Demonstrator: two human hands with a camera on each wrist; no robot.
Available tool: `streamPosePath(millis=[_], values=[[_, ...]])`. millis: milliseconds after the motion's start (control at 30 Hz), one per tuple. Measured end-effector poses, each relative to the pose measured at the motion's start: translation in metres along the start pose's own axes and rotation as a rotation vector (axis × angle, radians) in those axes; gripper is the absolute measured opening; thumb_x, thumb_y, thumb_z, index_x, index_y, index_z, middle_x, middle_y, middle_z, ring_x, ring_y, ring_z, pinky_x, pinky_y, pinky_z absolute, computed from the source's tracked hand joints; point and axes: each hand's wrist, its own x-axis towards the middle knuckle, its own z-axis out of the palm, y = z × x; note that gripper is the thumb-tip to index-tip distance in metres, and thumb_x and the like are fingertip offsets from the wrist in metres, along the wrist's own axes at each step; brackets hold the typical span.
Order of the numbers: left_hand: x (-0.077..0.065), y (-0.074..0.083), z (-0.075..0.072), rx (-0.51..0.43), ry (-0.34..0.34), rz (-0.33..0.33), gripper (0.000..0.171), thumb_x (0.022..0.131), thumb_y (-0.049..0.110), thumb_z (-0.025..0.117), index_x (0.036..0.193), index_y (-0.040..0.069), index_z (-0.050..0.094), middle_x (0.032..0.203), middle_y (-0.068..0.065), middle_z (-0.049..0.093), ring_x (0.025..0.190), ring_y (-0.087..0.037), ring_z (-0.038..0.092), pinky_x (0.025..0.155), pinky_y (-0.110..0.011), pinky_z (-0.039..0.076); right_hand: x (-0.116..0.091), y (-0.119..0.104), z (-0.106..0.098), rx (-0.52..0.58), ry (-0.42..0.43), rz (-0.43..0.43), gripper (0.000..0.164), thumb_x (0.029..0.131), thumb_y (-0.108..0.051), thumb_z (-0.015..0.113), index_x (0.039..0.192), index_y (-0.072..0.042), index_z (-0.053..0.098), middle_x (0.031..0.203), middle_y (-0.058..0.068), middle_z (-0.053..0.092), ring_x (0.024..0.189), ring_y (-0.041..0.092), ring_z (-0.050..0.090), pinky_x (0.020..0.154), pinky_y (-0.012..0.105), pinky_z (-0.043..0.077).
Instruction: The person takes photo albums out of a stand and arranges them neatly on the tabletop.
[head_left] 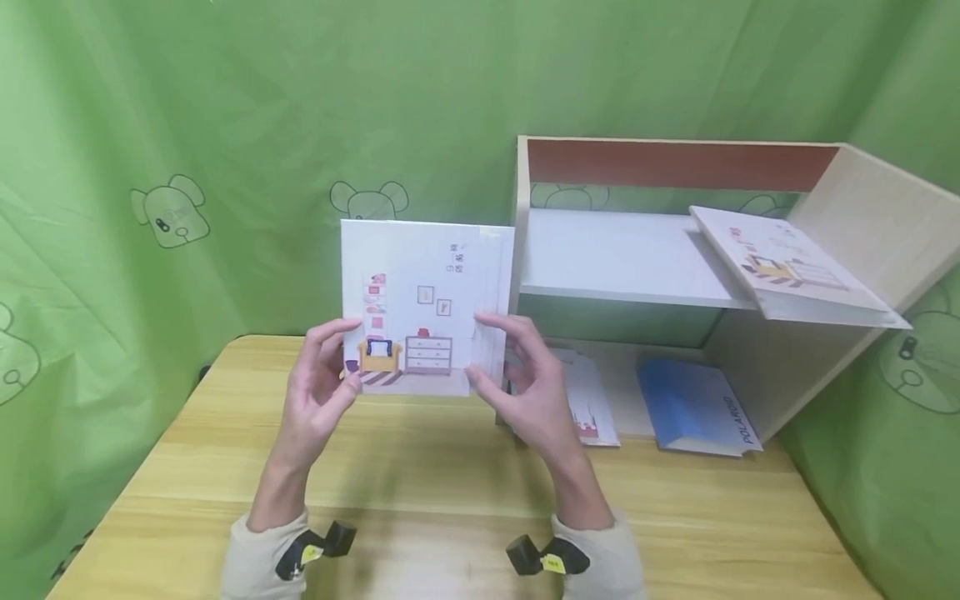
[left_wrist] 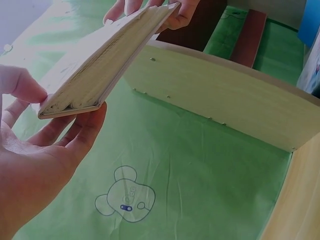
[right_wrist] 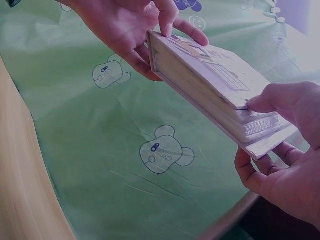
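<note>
Both hands hold up a thick white photo album above the table, its cover facing the head camera. Printed on that cover are a yellow armchair, a chest of drawers and small pictures. At its left edge my left hand grips it, thumb in front and fingers behind. My right hand pinches the right side, with the thumb low on the cover. In the left wrist view the album shows its page edges. The right wrist view shows the pages of the album slightly parted near the right thumb.
To the right stands a wooden desk shelf. A similar white album lies tilted on its upper board, jutting past the front. Below are a blue POLAROID album and another white album. Green curtain surrounds the wooden table.
</note>
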Motion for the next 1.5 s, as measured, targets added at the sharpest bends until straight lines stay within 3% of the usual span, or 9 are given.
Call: streamPosePath(millis=[467,1200,1500], values=[[0.000,0.005,-0.015,0.024,0.054,-0.021,0.064,0.083,-0.023,0.043,0.144,-0.007,0.039,0.132,-0.017,0.061,0.109,-0.028,0.062,0.089,-0.032,0.059,0.012,0.007,0.018,0.031,-0.014,0.000,0.062,0.084,0.015,0.072,0.140,-0.007,0.058,0.136,0.010,0.053,0.119,0.031,0.059,0.094,0.043,0.059],[-0.001,0.009,-0.038,0.042,0.125,-0.024,0.064,0.084,-0.024,0.038,0.145,-0.007,0.040,0.137,-0.020,0.056,0.113,-0.028,0.060,0.093,-0.030,0.058,0.025,0.021,0.050,0.062,-0.010,0.014,0.062,0.084,0.013,0.073,0.140,-0.010,0.059,0.134,0.008,0.054,0.111,0.028,0.060,0.087,0.041,0.062],[-0.004,0.010,-0.046,0.043,0.202,-0.059,0.064,0.085,-0.024,0.037,0.146,-0.005,0.042,0.141,-0.023,0.054,0.115,-0.029,0.060,0.093,-0.030,0.058,0.028,0.028,0.066,0.058,-0.002,0.035,0.060,0.084,0.012,0.073,0.138,-0.009,0.059,0.133,0.006,0.055,0.108,0.025,0.060,0.085,0.039,0.063]])
